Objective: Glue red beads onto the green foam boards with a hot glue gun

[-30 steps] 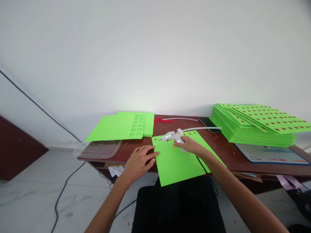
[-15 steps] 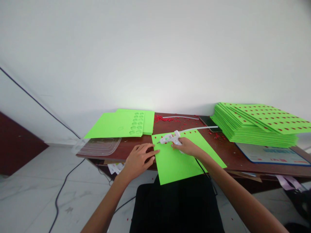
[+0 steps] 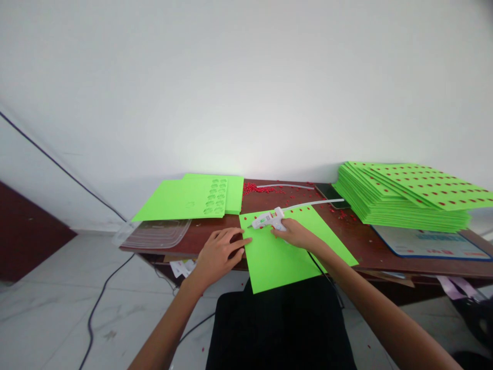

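My right hand is wrapped round the handle of a white hot glue gun, whose nozzle points left, low over the upper left part of a green sheet. A white glue stick sticks out of the gun's back end. Along the sheet's far edge runs a row of small red pieces, partly hidden by the gun. My left hand has its fingers spread, the index fingertip resting on the sheet's left edge. The sheet's near part overhangs the table towards my lap.
Left stand plain green sheets, over a clear plastic lid. A heap of red pieces and another glue stick lie at the back. To the right are a dark phone and a tall stack of red-dotted green sheets on a blue-edged board.
The view has shifted very slightly. Both hands, the glue gun and the green sheet keep nearly the same positions.
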`<state>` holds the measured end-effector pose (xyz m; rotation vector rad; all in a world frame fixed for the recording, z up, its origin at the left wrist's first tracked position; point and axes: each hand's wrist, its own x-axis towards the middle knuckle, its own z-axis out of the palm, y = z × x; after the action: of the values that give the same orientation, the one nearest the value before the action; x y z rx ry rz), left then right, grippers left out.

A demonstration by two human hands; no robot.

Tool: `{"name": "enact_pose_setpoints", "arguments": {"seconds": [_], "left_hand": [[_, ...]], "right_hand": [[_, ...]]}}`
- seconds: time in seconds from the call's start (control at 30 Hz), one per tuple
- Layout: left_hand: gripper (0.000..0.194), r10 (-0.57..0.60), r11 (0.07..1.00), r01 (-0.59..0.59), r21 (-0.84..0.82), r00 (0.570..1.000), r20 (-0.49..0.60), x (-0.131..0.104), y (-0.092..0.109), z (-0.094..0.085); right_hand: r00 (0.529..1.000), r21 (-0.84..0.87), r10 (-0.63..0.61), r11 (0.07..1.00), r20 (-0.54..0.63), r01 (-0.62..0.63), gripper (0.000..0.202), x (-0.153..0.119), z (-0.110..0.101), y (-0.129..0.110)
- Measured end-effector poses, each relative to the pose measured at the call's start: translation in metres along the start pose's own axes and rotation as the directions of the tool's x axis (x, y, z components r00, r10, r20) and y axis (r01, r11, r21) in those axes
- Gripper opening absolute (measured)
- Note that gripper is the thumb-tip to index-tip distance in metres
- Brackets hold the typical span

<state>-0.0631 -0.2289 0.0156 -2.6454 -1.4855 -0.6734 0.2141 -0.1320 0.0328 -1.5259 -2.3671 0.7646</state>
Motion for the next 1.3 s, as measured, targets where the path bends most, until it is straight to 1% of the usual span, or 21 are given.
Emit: {"name": "enact_pose_setpoints", "arguments": {"seconds": [0.13, 0.3, 0.43, 0.57, 0.77, 0.93, 1.03, 1.13, 1.23, 1.3], "left_hand": [[0.038, 0.0, 1.0, 0.0, 0.006, 1.0, -0.002, 0.0, 0.0, 0.001], [0.038, 0.006, 1.0, -0.006, -0.001, 1.0, -0.016, 0.001, 0.0, 0.0], [0.038, 0.005, 1.0, -0.005, 0.002, 1.0, -0.016, 0.001, 0.0, 0.0], [0.038, -0.012, 1.0, 0.012, 0.003, 1.0, -0.007, 0.001, 0.001, -0.001], [0.037, -0.008, 1.0, 0.008, 0.006, 1.0, -0.001, 0.001, 0.001, -0.001], [0.038, -0.007, 1.0, 0.007, 0.0, 1.0, -0.008, 0.001, 0.0, 0.0], [0.038, -0.009, 1.0, 0.009, 0.001, 1.0, -0.007, 0.001, 0.0, 0.0], [0.038, -0.007, 1.0, 0.007, -0.004, 1.0, -0.015, 0.001, 0.0, 0.0], [0.038, -0.01, 1.0, 0.009, -0.008, 1.0, -0.023, 0.0, 0.0, 0.0], [0.037, -0.012, 1.0, 0.012, -0.008, 1.0, -0.023, 0.0, 0.0, 0.001]], "right_hand": [[1.0, -0.004, -0.009, 1.0, -0.01, 0.009, 0.03, 0.001, 0.001, 0.003], [0.998, 0.034, 0.01, 0.999, 0.055, -0.012, 0.028, 0.001, -0.007, 0.001], [0.998, 0.044, 0.019, 0.999, 0.067, -0.022, 0.026, 0.001, -0.011, -0.001], [0.998, 0.033, 0.016, 0.999, 0.055, -0.018, 0.028, 0.002, -0.011, -0.001], [0.999, 0.024, 0.022, 0.999, 0.042, -0.023, 0.029, 0.004, -0.01, -0.002], [0.998, 0.095, 0.05, 0.994, 0.03, -0.053, 0.037, 0.007, -0.006, -0.003], [0.998, 0.125, 0.062, 0.99, -0.014, -0.059, 0.038, 0.006, -0.009, 0.005], [0.995, 0.083, 0.083, 0.994, -0.062, -0.078, 0.04, 0.001, -0.017, 0.019], [0.995, 0.057, 0.088, 0.995, -0.04, -0.086, 0.04, -0.004, -0.021, 0.032], [0.996, 0.037, 0.078, 0.996, -0.034, -0.077, 0.041, -0.007, -0.019, 0.036]]}}
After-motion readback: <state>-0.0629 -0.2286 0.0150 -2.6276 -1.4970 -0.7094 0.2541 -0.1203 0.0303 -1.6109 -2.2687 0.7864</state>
